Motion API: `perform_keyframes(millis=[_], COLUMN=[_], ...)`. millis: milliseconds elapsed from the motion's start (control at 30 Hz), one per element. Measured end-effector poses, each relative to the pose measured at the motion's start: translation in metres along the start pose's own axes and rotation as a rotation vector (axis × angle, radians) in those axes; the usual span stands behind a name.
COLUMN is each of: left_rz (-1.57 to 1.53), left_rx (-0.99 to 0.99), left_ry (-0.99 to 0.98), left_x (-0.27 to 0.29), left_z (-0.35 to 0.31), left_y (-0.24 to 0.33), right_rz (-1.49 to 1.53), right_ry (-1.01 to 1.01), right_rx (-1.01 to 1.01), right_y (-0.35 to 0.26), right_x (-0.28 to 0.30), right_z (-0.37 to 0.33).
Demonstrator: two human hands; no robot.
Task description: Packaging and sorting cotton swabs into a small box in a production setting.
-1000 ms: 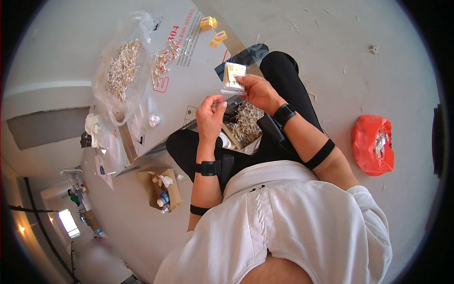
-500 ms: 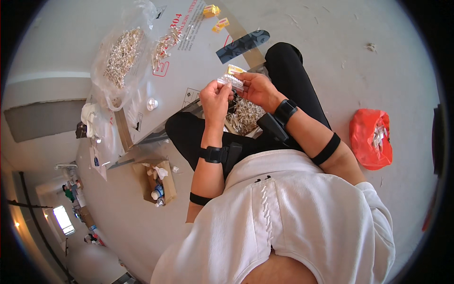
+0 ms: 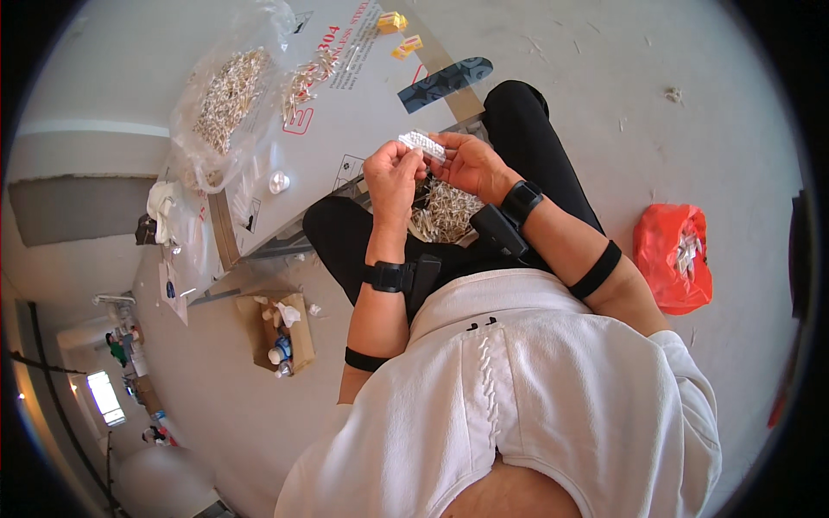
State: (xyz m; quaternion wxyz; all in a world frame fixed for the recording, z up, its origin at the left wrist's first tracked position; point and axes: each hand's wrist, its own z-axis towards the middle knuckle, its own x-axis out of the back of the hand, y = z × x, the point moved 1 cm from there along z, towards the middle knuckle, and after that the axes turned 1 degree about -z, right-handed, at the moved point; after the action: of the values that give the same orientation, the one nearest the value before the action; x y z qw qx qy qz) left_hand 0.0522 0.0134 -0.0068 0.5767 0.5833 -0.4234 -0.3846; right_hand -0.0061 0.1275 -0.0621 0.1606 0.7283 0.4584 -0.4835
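Note:
Between my two hands is a small clear pack of cotton swabs (image 3: 422, 145), its white tips turned upward. My left hand (image 3: 391, 177) pinches the pack's near left side with thumb and fingers. My right hand (image 3: 469, 162) grips its right end. Below the hands, between my knees, a container full of loose cotton swabs (image 3: 445, 214) shows in part; its rim is mostly hidden.
On the table (image 3: 259, 211) lie a clear plastic bag of swabs (image 3: 229, 104), a loose swab pile (image 3: 306, 82), small yellow packets (image 3: 391, 22), a dark patterned strip (image 3: 445, 84) and a white round item (image 3: 278, 182). A red bag (image 3: 673, 281) and cardboard box (image 3: 298, 332) stand on the floor.
The pack has been turned in my hands: the yellow piece seen at its far end is out of sight, and the white swab tips now face up. Both hands stay almost in place.

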Motion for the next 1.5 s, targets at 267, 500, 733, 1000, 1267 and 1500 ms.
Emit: perform_keyframes(millis=[267,500,733,1000,1267,1500], left_rz=[-0.012,-0.03,-0.018,0.109,0.101,0.263], left_rx=[0.0,-0.005,0.02,0.041,0.145,0.209], left_ry=[0.016,-0.013,-0.009,-0.079,-0.161,-0.201], left_x=[0.004,0.001,0.003,0.007,0.014,-0.004], left_z=[-0.004,-0.006,-0.004,-0.004,0.021,0.022], left_y=[0.0,0.002,0.001,-0.01,-0.025,-0.032], right_rz=[-0.017,-0.053,-0.105,-0.064,0.276,0.789], right_ry=[0.006,0.004,0.081,0.199,0.667,0.985], right_rx=[0.004,0.028,0.082,0.538,0.608,1.234], right_y=[0.002,0.004,0.003,-0.086,-0.108,-0.076], right_x=[-0.007,-0.01,-0.02,0.019,0.225,0.39], right_z=[-0.008,-0.011,-0.019,-0.04,-0.151,-0.268])
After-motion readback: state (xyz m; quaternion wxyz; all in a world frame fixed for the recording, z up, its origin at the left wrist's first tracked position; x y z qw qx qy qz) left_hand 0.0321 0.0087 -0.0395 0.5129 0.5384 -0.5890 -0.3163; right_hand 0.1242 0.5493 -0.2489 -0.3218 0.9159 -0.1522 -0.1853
